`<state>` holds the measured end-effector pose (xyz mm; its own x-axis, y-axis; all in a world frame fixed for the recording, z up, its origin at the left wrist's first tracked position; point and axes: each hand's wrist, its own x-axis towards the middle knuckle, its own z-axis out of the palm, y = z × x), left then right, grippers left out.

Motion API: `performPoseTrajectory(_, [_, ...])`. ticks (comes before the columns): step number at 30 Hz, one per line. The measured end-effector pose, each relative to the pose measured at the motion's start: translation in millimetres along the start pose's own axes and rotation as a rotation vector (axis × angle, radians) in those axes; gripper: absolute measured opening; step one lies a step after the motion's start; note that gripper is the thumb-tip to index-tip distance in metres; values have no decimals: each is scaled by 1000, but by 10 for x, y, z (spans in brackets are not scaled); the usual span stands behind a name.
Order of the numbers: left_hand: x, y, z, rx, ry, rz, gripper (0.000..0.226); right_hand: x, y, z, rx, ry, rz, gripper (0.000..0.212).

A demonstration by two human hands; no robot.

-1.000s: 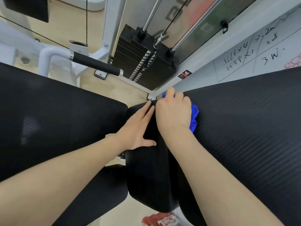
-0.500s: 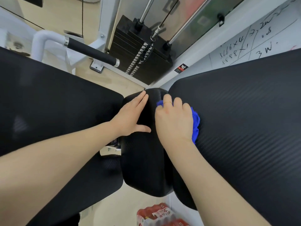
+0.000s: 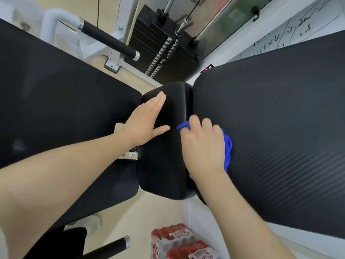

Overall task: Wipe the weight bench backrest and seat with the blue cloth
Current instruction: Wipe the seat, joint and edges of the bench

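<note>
The blue cloth (image 3: 226, 153) is bunched under my right hand (image 3: 202, 146), which presses it against the left edge of the large black textured pad (image 3: 280, 128) on the right. A smaller black pad (image 3: 164, 165) sits in the middle. My left hand (image 3: 144, 121) lies flat on its upper left part, fingers together and thumb spread, holding nothing. Another wide black pad (image 3: 65, 109) fills the left side.
A black weight stack (image 3: 164, 53) with cable and guide rods stands beyond the pads. A white frame with a black-gripped handle (image 3: 110, 42) is at upper left. A pack of red bottles (image 3: 179, 243) lies on the floor below, beside another black handle (image 3: 112, 247).
My right hand has dragged the blue cloth from the pad's far end toward me along its edge. The left hand stayed flat on the middle pad.
</note>
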<state>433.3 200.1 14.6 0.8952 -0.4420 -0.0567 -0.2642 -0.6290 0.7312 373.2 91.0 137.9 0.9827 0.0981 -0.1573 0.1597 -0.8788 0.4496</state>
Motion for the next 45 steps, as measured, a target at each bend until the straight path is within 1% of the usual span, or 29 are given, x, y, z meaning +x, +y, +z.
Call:
performPoseTrajectory(1, [-86, 23, 20, -12, 4, -5, 85, -221, -22, 42, 18, 19, -26, 14])
performPoseTrajectory(3, [-230, 55, 61, -48, -3, -12, 78, -638, -44, 87, 50, -22, -92, 16])
performPoseTrajectory(5, [-356, 73, 110, -55, -19, 3, 75, -846, -49, 65, 75, -112, -121, 18])
performPoseTrajectory(7, [-434, 80, 145, -46, -30, 19, 72, -754, -41, 86, 41, -108, -124, 21])
performPoseTrajectory(10, [-547, 22, 182, -55, -18, 3, 70, -444, -80, 65, 3, -19, -42, 19])
performPoseTrajectory(13, [-691, -152, 216, 5, -14, -36, 71, -444, -133, 143, 12, -16, 8, 18])
performPoseTrajectory(14, [-741, -217, 218, 51, -28, -45, 73, -546, -144, 147, 28, 10, 5, 17])
performPoseTrajectory(16, [-850, -331, 221, 144, -97, -53, 80, -811, -137, 233, 87, 68, -73, 17])
performPoseTrajectory(18, [-928, -414, 262, 227, -215, -46, 93, -1014, -122, 262, 101, 33, -139, 20])
performPoseTrajectory(20, [-952, -449, 329, 275, -329, -39, 107, -922, -137, 260, 101, 1, -162, 21])
performPoseTrajectory(22, [-923, -425, 387, 245, -379, -48, 115, -642, -210, 221, 40, 3, -177, 19])
performPoseTrajectory(23, [-887, -393, 401, 205, -369, -56, 118, -476, -253, 227, 28, -5, -198, 18])
performPoseTrajectory(26, [-734, -272, 395, 7, -311, -79, 122, -109, -327, 288, 116, -164, -163, 10])
performPoseTrajectory(28, [-647, -254, 357, -142, -294, -103, 125, -152, -325, 285, 126, -187, -171, 7])
performPoseTrajectory(29, [-619, -266, 342, -168, -292, -107, 126, -234, -323, 338, 106, -152, -196, 11])
performPoseTrajectory(31, [-584, -302, 321, -119, -284, -92, 124, -424, -313, 308, 107, -159, -272, 17])
performPoseTrajectory(33, [-542, -319, 319, -79, -260, -78, 118, -459, -290, 318, 56, -215, -392, 11])
performPoseTrajectory(34, [-517, -323, 322, -79, -243, -73, 114, -389, -280, 328, 56, -252, -452, 14])
performPoseTrajectory(35, [-482, -325, 321, -83, -225, -64, 108, -260, -266, 318, 64, -253, -474, 20])
performPoseTrajectory(36, [-417, -350, 304, -76, -222, -55, 101, -73, -265, 333, 62, -201, -451, 24])
performPoseTrajectory(38, [-316, -424, 261, -36, -221, -38, 87, 302, -262, 294, 45, -115, -294, 23])
performPoseTrajectory(40, [-272, -502, 214, 16, -219, -21, 80, 519, -267, 294, 65, -111, -201, 19])
performPoseTrajectory(41, [-270, -530, 205, 33, -219, -13, 80, 526, -277, 316, 79, -112, -178, 16])
performPoseTrajectory(43, [-286, -565, 231, 50, -223, -24, 84, 351, -335, 345, 56, -59, -146, 11])
performPoseTrajectory(44, [-299, -566, 249, 45, -236, -52, 87, 203, -390, 363, 71, -60, -140, 10])
performPoseTrajectory(45, [-292, -561, 259, 27, -255, -92, 90, 43, -439, 392, 107, -105, -182, 8])
